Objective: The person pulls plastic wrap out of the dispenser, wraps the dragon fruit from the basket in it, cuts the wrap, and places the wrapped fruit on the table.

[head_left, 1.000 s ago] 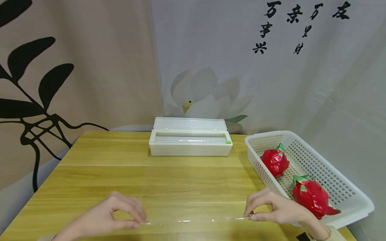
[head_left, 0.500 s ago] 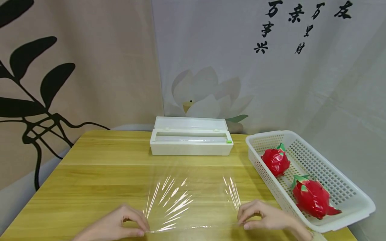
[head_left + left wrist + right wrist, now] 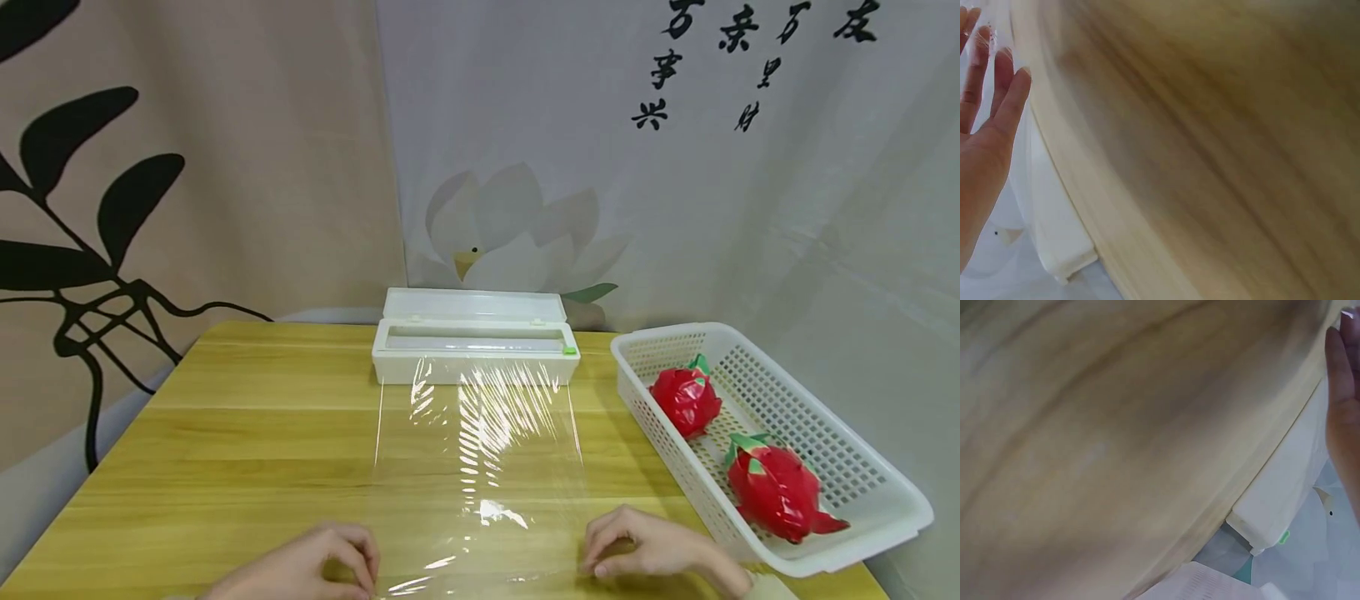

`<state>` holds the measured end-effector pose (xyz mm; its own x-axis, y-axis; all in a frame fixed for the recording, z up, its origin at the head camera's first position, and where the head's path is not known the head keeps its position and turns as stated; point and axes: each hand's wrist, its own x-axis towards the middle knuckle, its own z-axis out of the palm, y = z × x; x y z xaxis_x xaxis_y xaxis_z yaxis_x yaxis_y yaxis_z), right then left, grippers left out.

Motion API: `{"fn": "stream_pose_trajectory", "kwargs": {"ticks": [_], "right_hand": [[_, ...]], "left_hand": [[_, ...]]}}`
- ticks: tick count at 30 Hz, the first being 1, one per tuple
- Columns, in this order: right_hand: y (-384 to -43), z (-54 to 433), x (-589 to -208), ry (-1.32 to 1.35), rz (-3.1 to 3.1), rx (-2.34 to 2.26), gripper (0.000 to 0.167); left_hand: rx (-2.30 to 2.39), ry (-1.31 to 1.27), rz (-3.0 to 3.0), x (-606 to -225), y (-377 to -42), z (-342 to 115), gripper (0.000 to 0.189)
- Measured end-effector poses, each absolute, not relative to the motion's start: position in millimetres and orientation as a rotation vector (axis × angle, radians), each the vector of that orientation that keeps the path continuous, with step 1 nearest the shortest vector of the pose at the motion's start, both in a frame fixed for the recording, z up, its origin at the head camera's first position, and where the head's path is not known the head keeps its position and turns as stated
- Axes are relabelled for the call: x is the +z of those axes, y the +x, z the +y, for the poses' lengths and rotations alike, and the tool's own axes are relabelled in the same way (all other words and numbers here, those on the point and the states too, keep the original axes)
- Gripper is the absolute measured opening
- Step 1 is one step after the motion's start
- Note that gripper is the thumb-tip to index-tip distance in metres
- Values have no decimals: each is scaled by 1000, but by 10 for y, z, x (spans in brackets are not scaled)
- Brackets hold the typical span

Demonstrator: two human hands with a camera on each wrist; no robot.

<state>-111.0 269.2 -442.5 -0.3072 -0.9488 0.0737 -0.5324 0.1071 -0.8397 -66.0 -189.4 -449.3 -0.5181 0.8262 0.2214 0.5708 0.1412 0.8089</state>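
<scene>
A sheet of clear cling film (image 3: 483, 467) runs from the white cling film dispenser (image 3: 476, 306) at the back of the table toward me, its surface streaked with glare. At its near left corner my left hand (image 3: 318, 562) pinches the edge between thumb and fingers, the fingertips low in the head view. My right hand (image 3: 648, 542) pinches the near right corner, close over the wooden table (image 3: 247, 450). In the left wrist view, crumpled film shows at the left fingertips (image 3: 1005, 55). The right wrist view has only part of the right hand (image 3: 1344, 394) at its edge.
A white perforated basket (image 3: 847, 433) stands on the right, beside my right forearm. Two red dragon fruits (image 3: 686, 402) with green tips lie in it. The dispenser's lid is raised, and a green slider (image 3: 569, 351) sits at its right end. Behind hangs a printed curtain (image 3: 510, 100).
Both hands have moved lower and nearer to me, the right one also slightly left. The film, first barely visible, now shows as a long sheet reaching the dispenser.
</scene>
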Motion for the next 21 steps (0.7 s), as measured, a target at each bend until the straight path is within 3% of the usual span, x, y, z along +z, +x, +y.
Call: {"fn": "stream_pose_trajectory", "kwargs": {"ticks": [5, 14, 21], "right_hand": [[-1129, 2688, -4439, -1354, 1858, -1121, 17], [-1190, 2697, -4500, -1480, 1886, -1038, 17], [-1191, 2778, -4418, -1417, 1918, -1000, 21]], "left_hand": [[1300, 1385, 2140, -4534, -673, -1892, 12], [1244, 1447, 2171, -4586, -693, -1885, 13], [1220, 1359, 2145, -4579, -690, -1900, 16]]}}
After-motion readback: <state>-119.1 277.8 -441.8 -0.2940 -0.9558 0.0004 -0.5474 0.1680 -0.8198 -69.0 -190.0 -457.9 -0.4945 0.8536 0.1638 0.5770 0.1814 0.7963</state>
